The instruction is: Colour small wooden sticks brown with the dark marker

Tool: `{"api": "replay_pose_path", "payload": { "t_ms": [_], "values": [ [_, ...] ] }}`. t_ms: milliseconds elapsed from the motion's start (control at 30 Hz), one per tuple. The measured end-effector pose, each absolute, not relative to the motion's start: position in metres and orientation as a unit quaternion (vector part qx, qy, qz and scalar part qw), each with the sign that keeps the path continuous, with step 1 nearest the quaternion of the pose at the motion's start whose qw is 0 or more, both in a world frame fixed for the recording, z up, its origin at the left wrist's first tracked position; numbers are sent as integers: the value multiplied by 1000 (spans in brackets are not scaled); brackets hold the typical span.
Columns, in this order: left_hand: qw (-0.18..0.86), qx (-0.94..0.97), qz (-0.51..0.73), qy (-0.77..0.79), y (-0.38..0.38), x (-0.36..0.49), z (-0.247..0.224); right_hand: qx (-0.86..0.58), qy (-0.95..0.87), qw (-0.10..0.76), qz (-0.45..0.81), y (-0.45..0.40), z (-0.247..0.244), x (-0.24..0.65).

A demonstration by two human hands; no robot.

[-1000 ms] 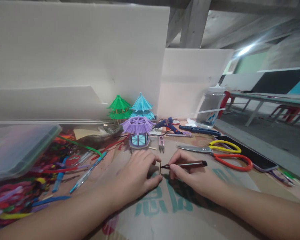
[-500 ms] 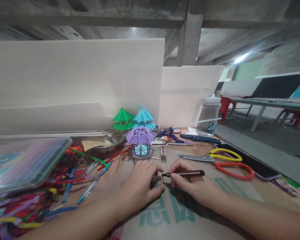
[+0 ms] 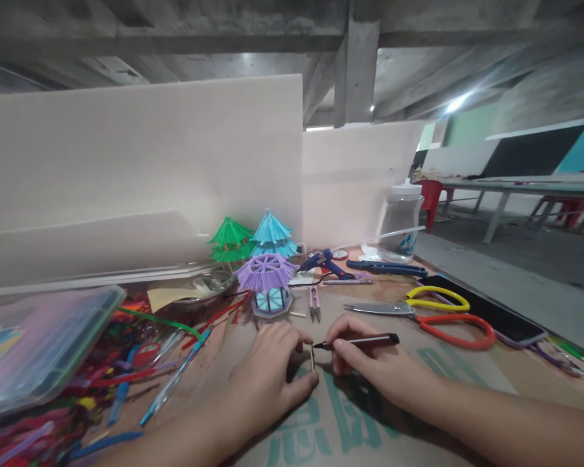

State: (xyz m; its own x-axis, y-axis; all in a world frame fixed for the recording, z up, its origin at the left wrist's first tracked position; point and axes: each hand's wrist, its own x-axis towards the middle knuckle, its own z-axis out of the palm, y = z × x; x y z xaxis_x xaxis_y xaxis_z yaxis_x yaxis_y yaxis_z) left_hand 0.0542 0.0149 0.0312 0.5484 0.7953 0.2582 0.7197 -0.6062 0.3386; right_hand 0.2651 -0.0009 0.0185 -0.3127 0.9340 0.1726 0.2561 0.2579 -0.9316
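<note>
Between the thumb and index finger of my left hand (image 3: 277, 363) a short wooden stick (image 3: 313, 358) is held by its two ends, over the cardboard. My right hand (image 3: 365, 353) grips a dark marker pen (image 3: 370, 341) like a writing tool, its tip at the stick's upper part. Just beyond my hands stands a small purple-roofed pavilion model (image 3: 267, 279) with light blue panels. Behind it are a green pavilion roof (image 3: 230, 239) and a light blue one (image 3: 271, 232). Small pink thread snips (image 3: 314, 303) lie beside the purple model.
Large scissors (image 3: 418, 311) with yellow and red handles lie at the right, by a phone (image 3: 491, 308). Farther back are a glue gun (image 3: 325, 261), pliers (image 3: 387, 267) and a clear bottle (image 3: 401, 217). At left, a plastic case (image 3: 53, 344) rests over coloured pipe cleaners (image 3: 92, 383).
My view has shifted slightly, so most things sit a little further left. The marker stays at the stick, whose dark marking now looks longer. Both hands keep their grip.
</note>
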Motion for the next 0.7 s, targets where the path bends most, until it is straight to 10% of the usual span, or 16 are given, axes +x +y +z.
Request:
{"api": "replay_pose_path", "payload": {
  "t_ms": [700],
  "values": [
    [137, 865, 155, 457, 23, 57, 27, -455, -653, 304, 524, -9, 27, 273]
  ]
}}
